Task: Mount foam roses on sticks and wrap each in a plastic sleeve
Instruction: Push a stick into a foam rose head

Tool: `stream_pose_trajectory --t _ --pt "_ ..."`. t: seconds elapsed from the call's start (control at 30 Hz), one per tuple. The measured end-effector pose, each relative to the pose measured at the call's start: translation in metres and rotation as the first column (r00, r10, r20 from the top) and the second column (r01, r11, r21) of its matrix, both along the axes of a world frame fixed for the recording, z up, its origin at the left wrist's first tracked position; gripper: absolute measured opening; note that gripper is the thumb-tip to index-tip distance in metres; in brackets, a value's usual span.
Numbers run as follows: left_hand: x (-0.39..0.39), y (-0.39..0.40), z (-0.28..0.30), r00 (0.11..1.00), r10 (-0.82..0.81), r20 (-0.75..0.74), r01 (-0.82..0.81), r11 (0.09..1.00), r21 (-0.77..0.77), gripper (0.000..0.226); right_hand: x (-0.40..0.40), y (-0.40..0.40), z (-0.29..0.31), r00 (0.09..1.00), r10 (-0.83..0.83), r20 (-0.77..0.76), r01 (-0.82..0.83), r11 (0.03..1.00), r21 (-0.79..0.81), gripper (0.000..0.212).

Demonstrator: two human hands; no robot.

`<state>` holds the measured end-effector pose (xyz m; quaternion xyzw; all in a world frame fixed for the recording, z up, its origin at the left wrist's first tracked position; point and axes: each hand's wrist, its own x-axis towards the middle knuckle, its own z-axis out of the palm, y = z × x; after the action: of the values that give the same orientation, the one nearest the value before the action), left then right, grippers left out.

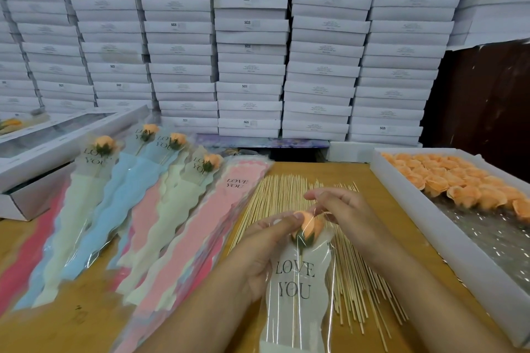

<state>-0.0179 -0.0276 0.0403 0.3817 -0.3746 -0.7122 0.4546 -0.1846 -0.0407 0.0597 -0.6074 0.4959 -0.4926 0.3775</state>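
Observation:
An orange foam rose [306, 229] on a stick sits inside a clear plastic sleeve [296, 295] printed LOVE YOU, held upright over the table. My left hand [265, 249] grips the sleeve from the left, thumb against the rose head. My right hand [339, 205] pinches the sleeve's top edge just right of the rose. Under both hands lies a spread of bamboo sticks [286, 195]. Several wrapped roses [104, 146] lie in a row at the left. A stack of pink sleeves [229, 203] lies beside the sticks.
A white tray [407, 195] at the right holds several loose orange foam roses [459, 180]. An open white box [57, 152] stands at the back left. Stacks of white boxes [249, 51] form a wall behind the wooden table [370, 180].

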Motion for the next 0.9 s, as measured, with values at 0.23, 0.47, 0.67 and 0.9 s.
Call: stream_pose_trajectory --t 0.23,0.47,0.67,0.9 --pt "-0.001 0.001 0.001 0.993 0.038 0.109 -0.032 0.998 -0.061 0.051 0.002 0.003 0.005 0.996 0.061 -0.071 -0.061 0.998 0.005 0.034" --pt "0.0 -0.001 -0.003 0.994 0.023 0.102 -0.02 0.999 -0.032 0.062 0.0 0.006 0.006 0.976 0.136 -0.168 -0.127 0.99 0.064 0.04" --pt "0.0 -0.001 -0.003 0.99 0.048 0.134 -0.043 0.998 -0.037 0.063 -0.004 0.006 0.008 0.995 0.084 -0.062 -0.082 0.996 0.041 0.03" --pt "0.005 -0.002 0.004 0.99 0.139 0.031 -0.141 0.987 0.081 0.057 -0.01 0.01 -0.001 0.986 0.019 0.168 -0.068 0.953 0.294 0.035"
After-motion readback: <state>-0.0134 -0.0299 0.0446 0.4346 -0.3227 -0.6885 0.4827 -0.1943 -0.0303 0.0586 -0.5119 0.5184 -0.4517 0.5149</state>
